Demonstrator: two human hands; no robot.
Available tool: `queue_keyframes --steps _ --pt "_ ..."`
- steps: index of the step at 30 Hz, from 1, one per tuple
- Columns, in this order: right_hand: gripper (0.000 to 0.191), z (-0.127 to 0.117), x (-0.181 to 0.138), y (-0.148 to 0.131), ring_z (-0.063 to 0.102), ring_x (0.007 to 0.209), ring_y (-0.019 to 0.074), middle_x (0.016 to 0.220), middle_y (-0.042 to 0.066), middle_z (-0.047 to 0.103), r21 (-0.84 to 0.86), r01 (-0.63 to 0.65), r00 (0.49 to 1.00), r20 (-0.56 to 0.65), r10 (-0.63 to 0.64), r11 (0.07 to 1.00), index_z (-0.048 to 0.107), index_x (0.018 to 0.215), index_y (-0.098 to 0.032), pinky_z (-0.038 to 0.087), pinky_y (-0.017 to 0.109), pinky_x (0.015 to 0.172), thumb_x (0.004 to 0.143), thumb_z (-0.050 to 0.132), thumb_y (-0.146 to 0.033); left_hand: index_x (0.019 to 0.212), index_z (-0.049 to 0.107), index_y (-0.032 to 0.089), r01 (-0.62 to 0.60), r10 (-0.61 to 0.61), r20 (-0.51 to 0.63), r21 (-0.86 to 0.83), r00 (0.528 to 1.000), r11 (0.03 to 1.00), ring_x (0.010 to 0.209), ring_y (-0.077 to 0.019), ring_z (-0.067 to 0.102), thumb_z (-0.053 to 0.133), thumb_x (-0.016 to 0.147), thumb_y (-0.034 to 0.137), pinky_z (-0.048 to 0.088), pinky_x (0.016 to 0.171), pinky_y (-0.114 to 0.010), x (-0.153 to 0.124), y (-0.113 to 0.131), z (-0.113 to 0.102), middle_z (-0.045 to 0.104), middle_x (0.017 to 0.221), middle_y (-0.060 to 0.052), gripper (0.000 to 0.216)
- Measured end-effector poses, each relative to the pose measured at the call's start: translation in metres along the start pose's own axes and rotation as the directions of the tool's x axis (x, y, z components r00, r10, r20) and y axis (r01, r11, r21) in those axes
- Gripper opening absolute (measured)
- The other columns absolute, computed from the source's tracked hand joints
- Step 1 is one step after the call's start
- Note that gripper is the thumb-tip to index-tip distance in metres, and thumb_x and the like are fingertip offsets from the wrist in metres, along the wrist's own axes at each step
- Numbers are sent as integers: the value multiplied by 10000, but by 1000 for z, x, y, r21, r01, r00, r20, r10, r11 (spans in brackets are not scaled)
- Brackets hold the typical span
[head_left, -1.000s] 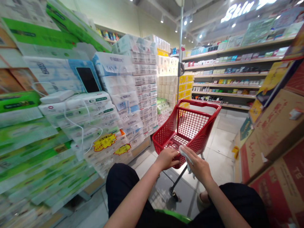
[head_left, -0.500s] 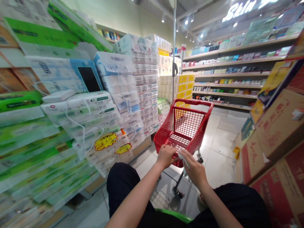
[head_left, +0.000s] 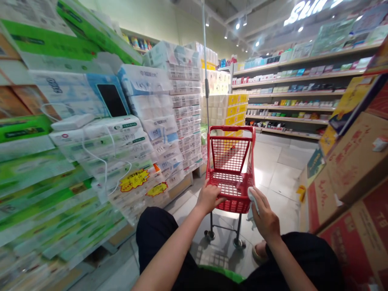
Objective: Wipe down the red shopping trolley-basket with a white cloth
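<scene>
A small red shopping cart [head_left: 229, 161] stands on the tiled floor right in front of me, its basket holding nothing that I can see. A thin metal pole [head_left: 205, 60] rises from its far end. My left hand [head_left: 208, 198] is closed over the near rim of the basket on the left side. My right hand [head_left: 264, 215] presses a white cloth [head_left: 252, 198] against the cart's near right corner, fingers curled round the cloth. My knees in dark trousers fill the bottom of the view.
Stacked packs of tissue and toilet paper [head_left: 91, 133] form a wall on the left, with a phone [head_left: 112, 101] and a white cable lying on them. Cardboard boxes [head_left: 351, 169] stand close on the right. Shelves of goods [head_left: 291, 97] line the far side of the aisle.
The cart has turned from angled to squarely facing me and shifted left. My right hand with the cloth has slid from the middle of the near rim to the right corner.
</scene>
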State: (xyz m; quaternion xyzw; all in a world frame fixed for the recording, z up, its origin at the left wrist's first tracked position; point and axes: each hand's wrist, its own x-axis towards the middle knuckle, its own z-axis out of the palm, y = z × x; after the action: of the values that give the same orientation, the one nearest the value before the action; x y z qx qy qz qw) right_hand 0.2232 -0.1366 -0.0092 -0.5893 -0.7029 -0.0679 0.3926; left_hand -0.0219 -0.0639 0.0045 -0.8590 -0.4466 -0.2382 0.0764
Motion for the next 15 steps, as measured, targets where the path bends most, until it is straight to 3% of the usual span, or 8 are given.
queue_keyframes --steps 4,9,13,15 --pt "671 18 -8 -30 624 1140 236 1572 91 292 -73 36 997 73 -31 997 111 1559 -312 600 244 583 948 378 -233 893 607 227 35 -35 -34 3 999 999 862 -212 580 654 847 458 224 1125 -498 1 19 9 651 878 -19 241" --pt "755 42 -9 -57 673 1030 220 1567 96 306 -91 150 976 173 -133 984 62 1560 -317 598 263 552 902 394 -157 932 618 231 41 -40 -66 3 997 999 884 -211 583 598 887 310 192 1125 -509 4 31 14 660 874 -11 93" --pt "682 28 -2 -28 659 1073 179 1526 19 398 -96 212 969 152 -197 972 184 1541 -365 591 211 644 919 364 -152 917 608 223 41 -41 -50 2 998 999 882 -208 581 622 882 380 217 1110 -487 3 30 16 665 881 -14 161" --pt "628 15 2 -4 683 1008 158 1511 3 422 -123 175 981 106 -162 977 243 1526 -374 567 172 598 938 354 -182 903 601 218 46 -46 -38 -3 998 999 878 -208 580 634 873 428 232 1098 -481 2 29 16 663 881 -17 215"
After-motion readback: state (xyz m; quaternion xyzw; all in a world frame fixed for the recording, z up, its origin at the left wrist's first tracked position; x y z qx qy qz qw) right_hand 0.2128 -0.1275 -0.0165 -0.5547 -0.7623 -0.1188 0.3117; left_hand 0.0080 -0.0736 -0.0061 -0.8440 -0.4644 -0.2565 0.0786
